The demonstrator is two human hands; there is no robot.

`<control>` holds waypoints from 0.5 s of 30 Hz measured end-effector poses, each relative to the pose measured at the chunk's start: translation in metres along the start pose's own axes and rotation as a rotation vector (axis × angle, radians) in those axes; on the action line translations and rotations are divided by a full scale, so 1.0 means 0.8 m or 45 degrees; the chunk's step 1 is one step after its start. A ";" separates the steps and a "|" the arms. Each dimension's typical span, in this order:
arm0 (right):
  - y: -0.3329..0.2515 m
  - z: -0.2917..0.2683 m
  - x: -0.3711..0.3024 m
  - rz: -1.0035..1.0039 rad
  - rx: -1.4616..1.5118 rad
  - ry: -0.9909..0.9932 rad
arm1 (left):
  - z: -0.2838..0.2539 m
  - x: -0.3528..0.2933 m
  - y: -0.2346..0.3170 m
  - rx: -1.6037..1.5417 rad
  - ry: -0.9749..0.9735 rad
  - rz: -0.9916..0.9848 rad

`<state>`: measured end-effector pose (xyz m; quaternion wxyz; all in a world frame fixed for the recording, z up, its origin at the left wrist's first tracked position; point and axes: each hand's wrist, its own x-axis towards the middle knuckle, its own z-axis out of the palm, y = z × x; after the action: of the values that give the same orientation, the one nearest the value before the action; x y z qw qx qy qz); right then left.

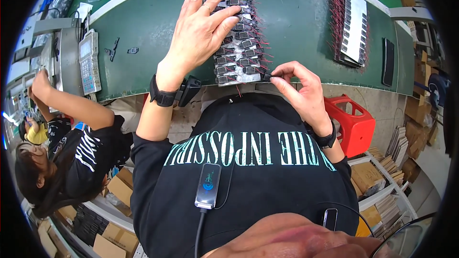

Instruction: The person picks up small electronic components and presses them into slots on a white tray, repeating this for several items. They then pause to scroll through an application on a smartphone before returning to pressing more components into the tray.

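Observation:
On the green table, a pale board bears rows of small black rectangular parts with thin red wires sticking out to the right. My left hand lies over the far left side of these rows, fingers spread and touching them. At the near right corner of the board, my right hand is closed in a pinch of thumb and forefinger. Between those fingertips is a small black part, partly hidden by them.
To the right lie a second white board with similar wired parts and a flat black phone-like slab. Loose black pieces and a grey keypad device are at left. A red stool stands below; a co-worker is at my left.

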<state>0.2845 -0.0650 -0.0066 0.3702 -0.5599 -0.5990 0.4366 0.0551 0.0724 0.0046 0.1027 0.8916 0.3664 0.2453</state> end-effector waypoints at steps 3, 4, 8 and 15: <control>0.000 0.002 0.002 0.011 0.005 -0.023 | 0.004 -0.004 -0.002 0.002 -0.014 -0.031; 0.000 0.003 0.002 0.007 -0.002 -0.022 | 0.004 -0.005 -0.001 0.043 -0.008 -0.016; 0.001 0.001 -0.001 0.011 -0.015 -0.009 | -0.003 -0.008 0.006 0.067 -0.005 0.034; 0.004 0.002 -0.006 0.035 -0.016 -0.005 | -0.006 -0.020 0.010 -0.048 -0.080 0.084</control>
<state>0.2846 -0.0697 -0.0097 0.3595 -0.5693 -0.5948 0.4391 0.0477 0.0552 0.0057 0.1227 0.9084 0.3288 0.2271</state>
